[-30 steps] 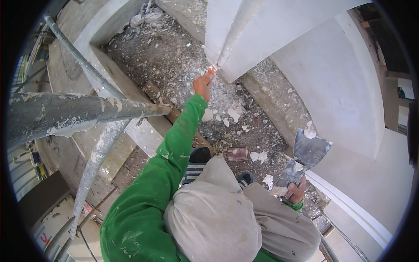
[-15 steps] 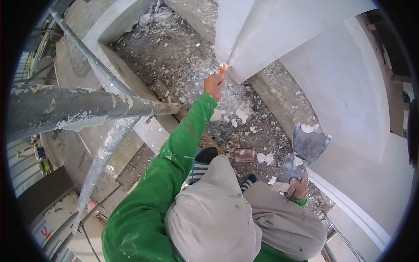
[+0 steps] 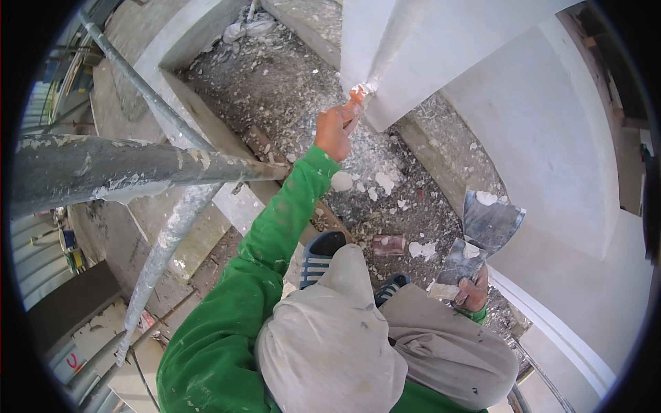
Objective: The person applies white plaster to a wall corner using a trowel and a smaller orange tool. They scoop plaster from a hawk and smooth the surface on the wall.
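Left hand (image 3: 335,132) grips orange tool (image 3: 357,96) at white wall (image 3: 413,76) just beyond | right hand (image 3: 473,292) holds metal blades (image 3: 492,221) | apparently working edge; next stroke needs steady pressure

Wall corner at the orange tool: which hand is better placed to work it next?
Left, I'd judge: the left hand holds the orange tool right at the wall corner. The right hand is farther off, holding metal blades.
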Tool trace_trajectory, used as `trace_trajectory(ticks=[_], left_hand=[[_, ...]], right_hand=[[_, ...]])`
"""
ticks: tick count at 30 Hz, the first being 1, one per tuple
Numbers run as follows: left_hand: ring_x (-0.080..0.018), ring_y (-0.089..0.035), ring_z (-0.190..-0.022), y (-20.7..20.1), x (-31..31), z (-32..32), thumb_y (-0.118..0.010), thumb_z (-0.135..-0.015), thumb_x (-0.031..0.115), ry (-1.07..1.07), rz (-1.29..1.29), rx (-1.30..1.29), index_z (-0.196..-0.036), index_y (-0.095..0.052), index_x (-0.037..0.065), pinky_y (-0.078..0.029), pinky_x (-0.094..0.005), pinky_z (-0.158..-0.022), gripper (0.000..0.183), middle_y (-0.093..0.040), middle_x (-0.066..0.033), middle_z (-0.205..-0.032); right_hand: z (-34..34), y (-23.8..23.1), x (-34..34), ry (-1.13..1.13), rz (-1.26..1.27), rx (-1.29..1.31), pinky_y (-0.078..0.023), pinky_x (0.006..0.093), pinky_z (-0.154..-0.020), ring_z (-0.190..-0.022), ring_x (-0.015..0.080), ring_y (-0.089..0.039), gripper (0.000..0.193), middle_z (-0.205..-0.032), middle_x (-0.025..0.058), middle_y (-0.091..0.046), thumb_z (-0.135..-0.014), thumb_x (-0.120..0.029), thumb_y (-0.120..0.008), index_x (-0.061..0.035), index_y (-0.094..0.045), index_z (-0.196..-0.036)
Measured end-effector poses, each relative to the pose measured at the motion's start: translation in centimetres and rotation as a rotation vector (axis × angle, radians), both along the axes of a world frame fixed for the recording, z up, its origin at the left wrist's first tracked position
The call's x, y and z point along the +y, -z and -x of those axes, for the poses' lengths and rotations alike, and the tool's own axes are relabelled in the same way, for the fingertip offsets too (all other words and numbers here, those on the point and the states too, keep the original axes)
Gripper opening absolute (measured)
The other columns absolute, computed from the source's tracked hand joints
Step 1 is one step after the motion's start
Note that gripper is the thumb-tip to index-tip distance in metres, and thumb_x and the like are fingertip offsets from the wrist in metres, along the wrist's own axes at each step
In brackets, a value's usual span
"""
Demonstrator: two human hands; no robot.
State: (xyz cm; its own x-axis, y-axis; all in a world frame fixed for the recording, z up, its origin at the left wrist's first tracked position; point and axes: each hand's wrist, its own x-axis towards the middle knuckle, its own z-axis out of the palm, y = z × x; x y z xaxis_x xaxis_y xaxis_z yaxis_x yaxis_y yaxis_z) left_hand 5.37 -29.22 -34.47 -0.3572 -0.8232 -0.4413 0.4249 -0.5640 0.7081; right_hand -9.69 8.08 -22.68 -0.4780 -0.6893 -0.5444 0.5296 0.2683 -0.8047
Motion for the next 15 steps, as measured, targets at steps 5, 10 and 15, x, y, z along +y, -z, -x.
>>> trace_trajectory(ticks=[5,10,15], left_hand=[[-0.0322,-0.055,-0.115,-4.9,0.2,-0.9,-0.042,-0.087,0.003,0.071,0.033,0.078,-0.099,-0.053,-0.006,-0.037,-0.0425,-0.107,0.019,-0.056,-0.0222,-0.12],[-0.0319,-0.054,-0.117,-8.1,0.7,-2.2,-0.041,-0.087,0.006,-0.002,0.168,0.165,-0.118,-0.048,-0.012,-0.034,-0.0433,-0.109,0.036,-0.056,-0.0197,-0.122],[-0.0306,-0.052,-0.119,1.0,-0.2,-3.5,-0.042,-0.087,0.008,-0.076,0.067,0.086,-0.131,-0.039,-0.008,-0.035,-0.0445,-0.107,0.047,-0.054,-0.0169,-0.124]], right_hand=[[0.2,0.6,0.3,0.028,0.01,-0.01,-0.041,0.0209,-0.041,-0.048,0.0102,-0.053,0.072,-0.095,0.0134,-0.064,-0.066,-0.01,-0.072,0.0047,-0.04,-0.129],[0.6,1.0,0.3,0.028,-0.025,0.019,-0.04,0.02,-0.04,-0.046,0.0097,-0.052,0.073,-0.095,0.013,-0.064,-0.066,-0.011,-0.072,0.0044,-0.038,-0.13],[0.6,1.6,1.0,0.037,-0.02,0.091,-0.039,0.0199,-0.034,-0.039,0.0087,-0.049,0.081,-0.095,0.0153,-0.065,-0.068,-0.014,-0.066,0.0074,-0.029,-0.136]])
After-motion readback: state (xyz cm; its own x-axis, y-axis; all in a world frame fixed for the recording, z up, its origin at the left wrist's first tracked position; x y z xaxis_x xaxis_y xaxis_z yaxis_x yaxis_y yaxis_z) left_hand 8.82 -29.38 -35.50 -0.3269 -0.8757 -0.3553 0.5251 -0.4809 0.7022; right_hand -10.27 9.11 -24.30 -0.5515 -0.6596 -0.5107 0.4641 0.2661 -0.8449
